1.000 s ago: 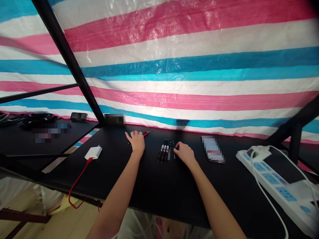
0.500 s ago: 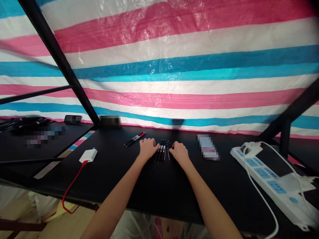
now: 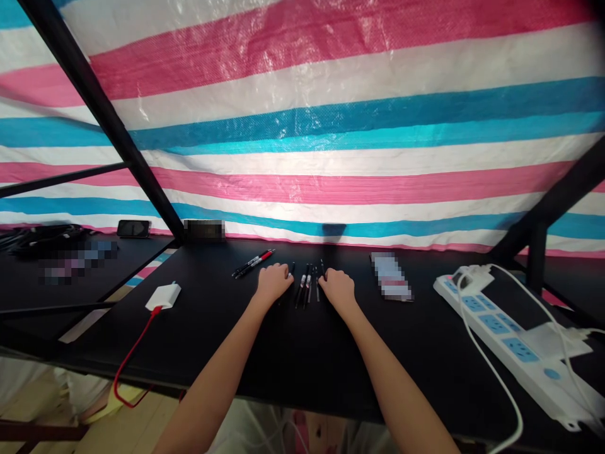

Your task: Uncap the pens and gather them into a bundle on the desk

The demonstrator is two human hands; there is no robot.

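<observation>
Since a second ago the left hand [image 3: 273,282] has left the red-and-black pens [image 3: 254,262] and come across to the row of black pens [image 3: 305,285]; that row, a tight bundle half a second back, now lies looser, with one outer pen [image 3: 290,270] at the left fingertips and another [image 3: 322,267] at the right ones. Both hands rest knuckles-up on the black table [image 3: 302,359], fingers curled under – the left just left of the row, the right hand [image 3: 336,289] just right of it, the pens between them; whether either hand pinches a pen cannot be told, since the fingertips are tucked out of sight. The red-and-black pens lie at a slant behind and left of the left hand, apart from it. A blurred packet [image 3: 391,284] sits to the right of the right hand; farther right a white power strip [image 3: 513,343] with white cords runs along the table's edge. At the left a small white charger [image 3: 163,296] trails a red cable [image 3: 131,360] over the edge – beyond it a dark phone [image 3: 133,228] lies on a neighbouring surface; a pink, white and blue striped tarp [image 3: 331,126] hangs behind everything.
</observation>
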